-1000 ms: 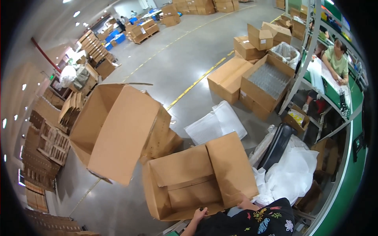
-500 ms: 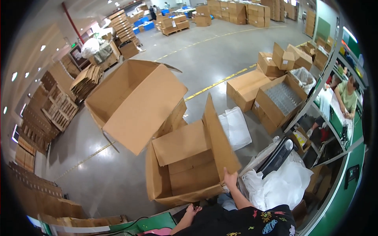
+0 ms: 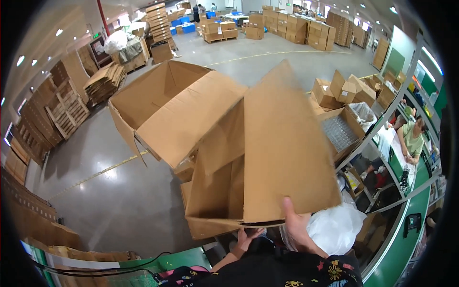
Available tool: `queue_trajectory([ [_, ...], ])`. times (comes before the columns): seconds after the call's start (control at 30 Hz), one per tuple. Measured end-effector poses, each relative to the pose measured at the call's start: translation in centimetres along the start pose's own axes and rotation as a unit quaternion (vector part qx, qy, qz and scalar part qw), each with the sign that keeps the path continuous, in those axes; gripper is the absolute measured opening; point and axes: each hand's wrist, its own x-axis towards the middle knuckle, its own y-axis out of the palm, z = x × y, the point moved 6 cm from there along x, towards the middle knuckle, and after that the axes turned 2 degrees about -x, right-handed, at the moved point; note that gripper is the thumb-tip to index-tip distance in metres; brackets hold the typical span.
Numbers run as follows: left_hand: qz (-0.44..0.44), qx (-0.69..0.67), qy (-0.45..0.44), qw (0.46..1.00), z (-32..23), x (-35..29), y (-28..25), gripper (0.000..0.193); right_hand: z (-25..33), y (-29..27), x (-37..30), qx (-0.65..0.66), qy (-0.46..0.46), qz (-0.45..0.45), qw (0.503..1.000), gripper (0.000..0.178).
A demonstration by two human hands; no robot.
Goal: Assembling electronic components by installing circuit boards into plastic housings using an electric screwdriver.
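Box (image 3: 239, 182) straight ahead, above both hands, long axis tilted upward. Right hand (image 3: 299, 229) clamps raised flap (image 3: 287, 148); left hand (image 3: 248, 237) grips bottom edge. Right nearer.

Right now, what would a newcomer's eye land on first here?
A big flattened box fills the centre, held up by both hands: the right hand grips its lower edge, the left hand sits under its corner. Behind it, to the left, a larger open box stands on the grey floor. A white bag lies lower right.

Grey concrete floor (image 3: 119, 191) ran wide under ceiling lights (image 3: 59, 32), with stacked cartons (image 3: 287, 26) and wooden pallets (image 3: 67, 110) along the walls.
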Motion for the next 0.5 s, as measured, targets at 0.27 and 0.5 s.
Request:
queue_trajectory([
  [0.27, 0.066, -0.265, 0.046, 0.961, 0.0, 13.0, 14.6, 0.049, 1.5, -4.7, -1.4, 0.153, -0.142, 0.111, 0.972, 0.051],
  [0.5, 0.109, -0.150, 0.163, 0.969, -17.2, 12.3, 14.2, 0.048, -1.7, -2.9, 4.7, 0.211, -0.090, 0.078, 0.970, 0.054],
])
